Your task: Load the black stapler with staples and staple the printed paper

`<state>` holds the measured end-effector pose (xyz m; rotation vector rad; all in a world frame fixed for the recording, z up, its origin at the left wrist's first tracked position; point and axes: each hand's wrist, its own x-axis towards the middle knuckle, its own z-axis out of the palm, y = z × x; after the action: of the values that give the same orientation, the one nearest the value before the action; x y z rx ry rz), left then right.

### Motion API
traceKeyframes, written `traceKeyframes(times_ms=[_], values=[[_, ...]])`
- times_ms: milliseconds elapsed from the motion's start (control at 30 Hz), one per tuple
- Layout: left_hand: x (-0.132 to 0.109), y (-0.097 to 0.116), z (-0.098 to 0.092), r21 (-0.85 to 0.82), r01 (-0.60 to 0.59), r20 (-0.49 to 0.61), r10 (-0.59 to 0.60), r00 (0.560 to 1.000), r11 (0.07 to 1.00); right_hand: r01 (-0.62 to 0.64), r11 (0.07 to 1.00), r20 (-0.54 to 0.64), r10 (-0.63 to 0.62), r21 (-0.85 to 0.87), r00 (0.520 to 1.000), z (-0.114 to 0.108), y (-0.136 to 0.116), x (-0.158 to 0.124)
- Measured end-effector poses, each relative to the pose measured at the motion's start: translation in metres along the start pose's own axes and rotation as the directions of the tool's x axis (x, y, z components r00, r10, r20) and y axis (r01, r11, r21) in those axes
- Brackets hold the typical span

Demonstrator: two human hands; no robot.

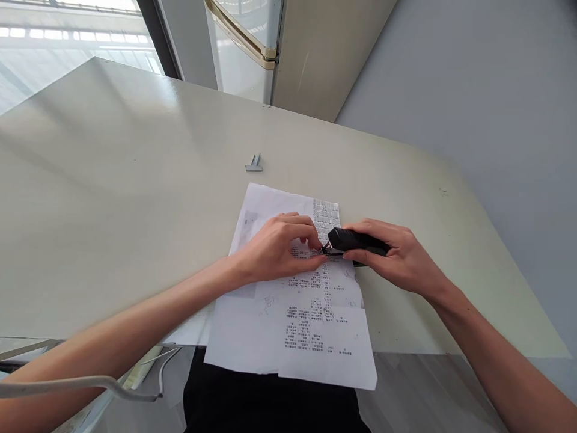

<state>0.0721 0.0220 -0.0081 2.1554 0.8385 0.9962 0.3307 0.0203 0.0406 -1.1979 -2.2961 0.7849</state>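
Note:
A black stapler [358,240] is in my right hand [396,249], whose fingers and thumb are wrapped round its body from the right. The stapler's jaws are spread, with metal parts showing at its front end. My left hand [288,246] reaches in from the left, its thumb and forefinger pinched at that front end. Whether a small staple is between those fingertips cannot be seen. Beneath both lie printed paper sheets [324,331], which hang over the table's near edge. Two short strips of staples [254,168] rest on the table beyond the paper.
The pale table [135,210] stretches wide to the left and right. A fridge [247,60] stands past its far edge, beside a grey wall [487,78]. A window [76,48] is at far left. A white cable [81,385] crosses at lower left.

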Motion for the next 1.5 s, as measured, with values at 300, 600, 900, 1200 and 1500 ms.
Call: traceKeyframes(times_ms=[300, 600, 900, 1200, 1500], values=[[-0.004, -0.009, -0.006, 0.004, 0.007, 0.055, -0.007, 0.998, 1.000, -0.042, 0.999, 0.074, 0.044, -0.024, 0.996, -0.005, -0.008, -0.001], [-0.014, -0.022, -0.003, 0.315, -0.115, 0.323, 0.007, 0.946, 0.942, -0.017, 0.997, 0.132, 0.026, -0.070, 0.991, -0.015, 0.017, -0.014], [-0.005, -0.017, -0.019, 0.402, -0.096, 0.274, -0.019, 0.962, 0.911, -0.309, 0.948, -0.043, 0.313, 0.076, 0.949, -0.046, 0.049, -0.058], [0.022, 0.007, 0.012, 0.350, -0.129, 0.207, 0.057, 0.977, 0.928, -0.085, 0.996, -0.034, 0.085, 0.000, 0.996, -0.028, 0.036, -0.044], [0.020, 0.000, 0.012, 0.333, -0.107, 0.198, 0.042, 0.979, 0.937, -0.262, 0.904, -0.300, 0.367, 0.337, 0.881, -0.010, 0.069, -0.058]])
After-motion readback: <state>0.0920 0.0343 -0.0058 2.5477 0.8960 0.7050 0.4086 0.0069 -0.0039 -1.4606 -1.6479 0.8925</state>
